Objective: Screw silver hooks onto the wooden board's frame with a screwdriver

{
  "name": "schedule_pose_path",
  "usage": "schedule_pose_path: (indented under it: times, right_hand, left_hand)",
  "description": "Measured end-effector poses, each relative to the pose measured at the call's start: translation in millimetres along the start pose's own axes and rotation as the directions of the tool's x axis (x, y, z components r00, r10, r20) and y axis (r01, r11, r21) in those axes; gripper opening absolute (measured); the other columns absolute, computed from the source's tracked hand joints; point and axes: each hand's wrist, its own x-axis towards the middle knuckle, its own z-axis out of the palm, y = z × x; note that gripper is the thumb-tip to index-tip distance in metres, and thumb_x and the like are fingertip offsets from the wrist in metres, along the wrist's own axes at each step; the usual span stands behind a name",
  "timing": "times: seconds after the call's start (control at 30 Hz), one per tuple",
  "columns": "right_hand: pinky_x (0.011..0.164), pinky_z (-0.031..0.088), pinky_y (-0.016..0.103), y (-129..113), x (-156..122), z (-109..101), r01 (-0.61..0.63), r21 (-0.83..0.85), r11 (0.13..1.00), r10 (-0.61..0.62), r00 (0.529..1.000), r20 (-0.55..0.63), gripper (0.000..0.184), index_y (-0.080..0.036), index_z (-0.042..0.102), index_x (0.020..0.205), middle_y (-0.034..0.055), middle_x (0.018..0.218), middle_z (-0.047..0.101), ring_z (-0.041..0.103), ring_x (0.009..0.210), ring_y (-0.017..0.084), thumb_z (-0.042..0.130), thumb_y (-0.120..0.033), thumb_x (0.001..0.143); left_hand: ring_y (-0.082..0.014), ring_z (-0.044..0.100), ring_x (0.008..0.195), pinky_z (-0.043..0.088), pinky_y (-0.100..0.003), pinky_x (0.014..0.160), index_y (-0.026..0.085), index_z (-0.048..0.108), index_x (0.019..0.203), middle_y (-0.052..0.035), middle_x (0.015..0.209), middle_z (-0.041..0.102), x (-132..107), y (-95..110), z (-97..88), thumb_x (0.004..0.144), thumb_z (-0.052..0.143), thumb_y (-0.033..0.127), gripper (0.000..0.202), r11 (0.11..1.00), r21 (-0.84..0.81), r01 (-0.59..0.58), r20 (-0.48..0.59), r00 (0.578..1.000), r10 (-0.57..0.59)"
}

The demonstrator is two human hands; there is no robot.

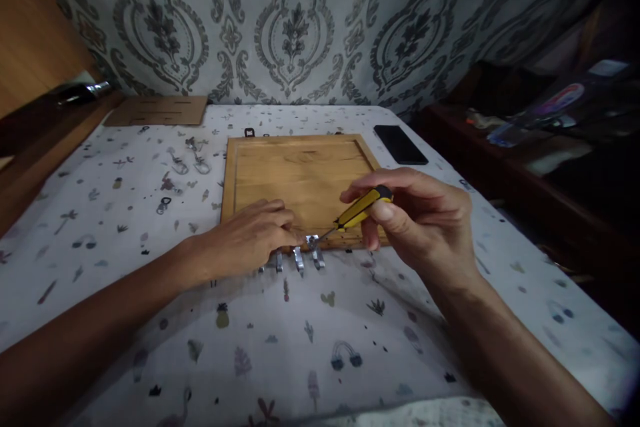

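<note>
A wooden board [300, 173] with a raised frame lies flat on the table. Several metal hooks [299, 258] stick out from its near edge. My right hand [420, 220] grips a small yellow-and-black screwdriver [363, 207], and its tip points down-left at the rightmost hook [315, 250]. My left hand [250, 237] rests on the board's near edge beside the hooks, with its fingers curled and pressed down by the hook that the tip touches.
A patterned cloth [300, 347] covers the table. Loose metal hooks and rings [193, 157] lie left of the board. A black phone [400, 144] lies at the back right. A flat brown panel [157, 111] sits at the back left. Dark shelves [540, 147] stand to the right.
</note>
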Motion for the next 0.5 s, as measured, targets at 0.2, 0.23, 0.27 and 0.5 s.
schedule_pose_path:
  times: [0.2,0.23,0.27,0.5]
  right_hand:
    - [0.031,0.048,0.018,2.1,2.6,0.2,0.031,0.054,0.998,-0.03,0.999,-0.032,0.022,-0.024,0.077,0.087,0.0004,0.083,0.084,0.057,0.034,0.006,0.093,-0.037,0.078]
    - [0.033,0.05,0.018,1.7,2.8,-0.2,0.023,0.063,0.998,-0.022,1.0,-0.02,0.023,-0.025,0.079,0.091,0.0004,0.083,0.083,0.058,0.036,0.006,0.093,-0.038,0.079]
    - [0.035,0.052,0.019,1.3,3.0,-0.6,0.016,0.067,0.998,-0.016,1.0,-0.008,0.024,-0.025,0.08,0.097,0.0009,0.083,0.083,0.06,0.038,0.007,0.091,-0.04,0.081]
    - [0.037,0.054,0.017,0.2,3.5,1.0,0.009,0.06,0.998,-0.008,1.0,-0.007,0.019,-0.024,0.083,0.094,0.0022,0.088,0.084,0.062,0.04,0.005,0.09,-0.037,0.083]
  left_hand:
    - [-0.0205,0.056,0.092,0.042,-0.031,0.083,0.023,0.077,0.114,-0.0033,0.091,0.064,-0.7,-0.9,1.3,0.096,0.048,-0.007,0.046,1.0,0.001,-0.006,-0.007,1.0,0.006]
    - [-0.0204,0.055,0.091,0.041,-0.03,0.082,0.023,0.077,0.112,-0.0034,0.091,0.063,-0.5,-0.9,1.1,0.096,0.048,-0.007,0.045,1.0,0.009,-0.007,-0.003,1.0,0.007]
    - [-0.0204,0.055,0.09,0.041,-0.03,0.08,0.023,0.078,0.108,-0.0036,0.09,0.063,-0.2,-0.8,0.9,0.097,0.048,-0.006,0.043,1.0,0.02,-0.007,-0.001,1.0,0.007]
    - [-0.0206,0.055,0.09,0.041,-0.031,0.081,0.021,0.078,0.105,-0.0037,0.089,0.063,0.5,0.5,-1.2,0.1,0.05,-0.001,0.036,1.0,0.013,-0.013,0.002,1.0,0.013]
